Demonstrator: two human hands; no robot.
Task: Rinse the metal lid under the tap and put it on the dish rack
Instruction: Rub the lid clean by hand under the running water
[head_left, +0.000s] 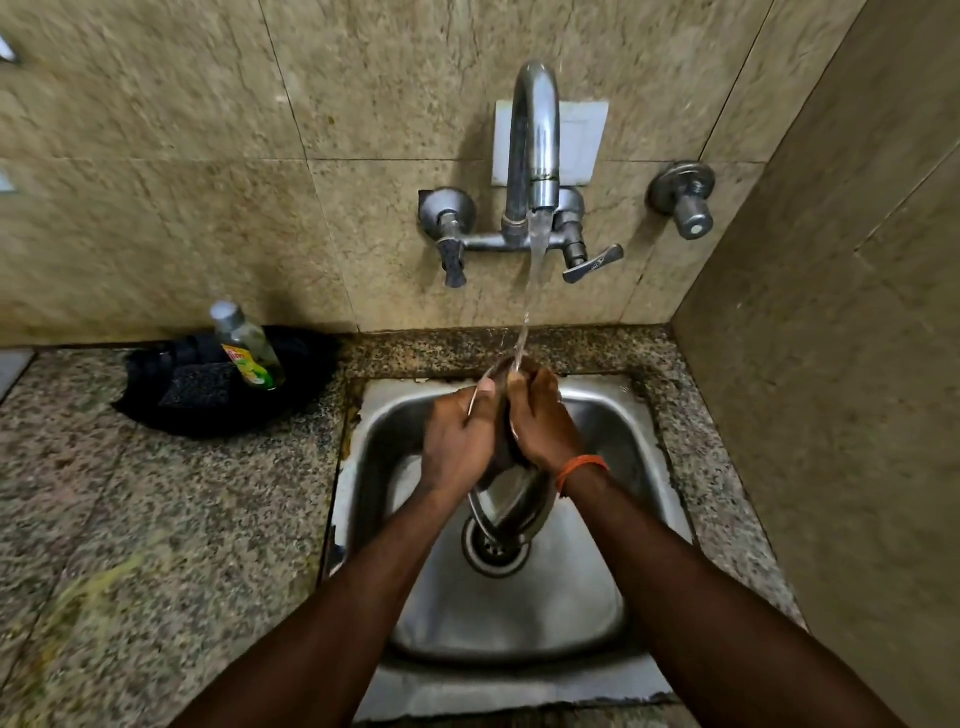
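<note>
Only writing was on the dish-soap bottle (249, 345): yellow-green label w/ a red patch, too blurred to read. It stood on a black cloth (306, 364) beside a dark, coarse scrub pad (200, 389), on the speckled granite counter (156, 493) left of the sink (597, 415). The metal lid (511, 506), round, thin-rimmed, shiny steel, stood on edge above the drain (493, 551), its top under the water stream (535, 270) from the curved chrome tap (535, 135). Left hand (457, 441) gripped one face, thumb on the rim; right hand (543, 421), orange thread (582, 467) at the wrist, clasped the other.
</note>
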